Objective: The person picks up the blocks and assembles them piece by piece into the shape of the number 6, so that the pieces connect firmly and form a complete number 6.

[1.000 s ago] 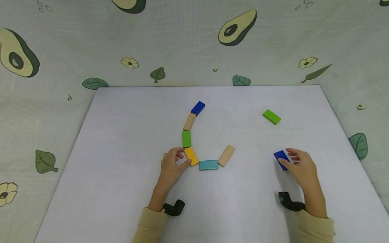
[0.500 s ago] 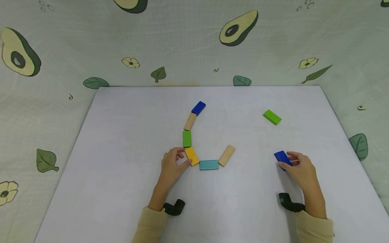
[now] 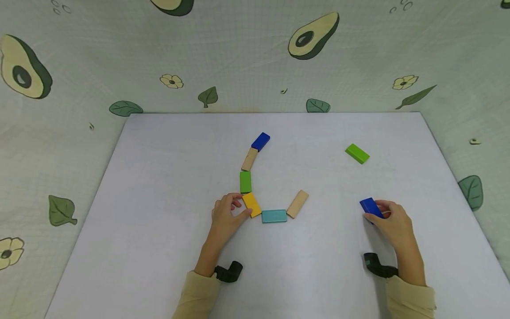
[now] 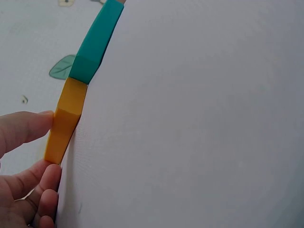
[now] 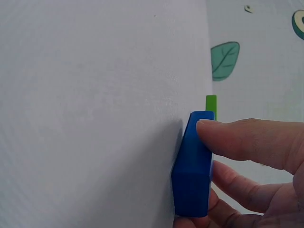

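Observation:
My left hand (image 3: 228,218) pinches the yellow block (image 3: 252,204) by its two ends, thumb at the near end. That block lies in a curved row with a green block (image 3: 245,182), a wooden block (image 3: 249,159) and a blue block (image 3: 260,141) beyond it. On its other side come a teal block (image 3: 274,216) and another wooden block (image 3: 297,204). Off to the right, my right hand (image 3: 396,223) grips a second blue block (image 5: 192,166) between thumb and fingers. In the right wrist view that block casts a shadow on the table; whether it touches the surface I cannot tell.
A loose green block (image 3: 357,153) lies at the back right of the white table (image 3: 167,177). Patterned cloth (image 3: 247,53) with avocados and leaves surrounds the table's back and sides. A black wrist-worn piece (image 3: 229,272) sits by each sleeve.
My right hand has shifted slightly toward me and its fingers have closed round the blue block, which has moved a little. The left hand and the row of blocks have stayed in place.

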A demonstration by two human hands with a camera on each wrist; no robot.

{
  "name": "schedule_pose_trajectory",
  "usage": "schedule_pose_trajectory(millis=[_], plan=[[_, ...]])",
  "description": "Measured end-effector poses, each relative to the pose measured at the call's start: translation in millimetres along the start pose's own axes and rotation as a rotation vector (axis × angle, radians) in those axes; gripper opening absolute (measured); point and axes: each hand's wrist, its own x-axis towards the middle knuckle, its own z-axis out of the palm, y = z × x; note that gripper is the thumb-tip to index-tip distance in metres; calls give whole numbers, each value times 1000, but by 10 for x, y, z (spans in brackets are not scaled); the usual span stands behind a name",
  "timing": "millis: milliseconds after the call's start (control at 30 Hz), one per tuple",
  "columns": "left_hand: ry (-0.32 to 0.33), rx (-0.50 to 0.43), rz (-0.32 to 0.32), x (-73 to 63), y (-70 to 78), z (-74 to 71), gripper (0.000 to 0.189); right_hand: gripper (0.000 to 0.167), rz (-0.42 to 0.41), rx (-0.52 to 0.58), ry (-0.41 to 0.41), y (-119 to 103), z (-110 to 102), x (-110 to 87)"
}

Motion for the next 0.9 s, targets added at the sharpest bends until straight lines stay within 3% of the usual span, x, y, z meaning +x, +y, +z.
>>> schedule_pose_trajectory(millis=[900], plan=[[-5, 1, -20, 3, 10, 2, 44, 50, -50, 19, 28, -113, 37, 22]])
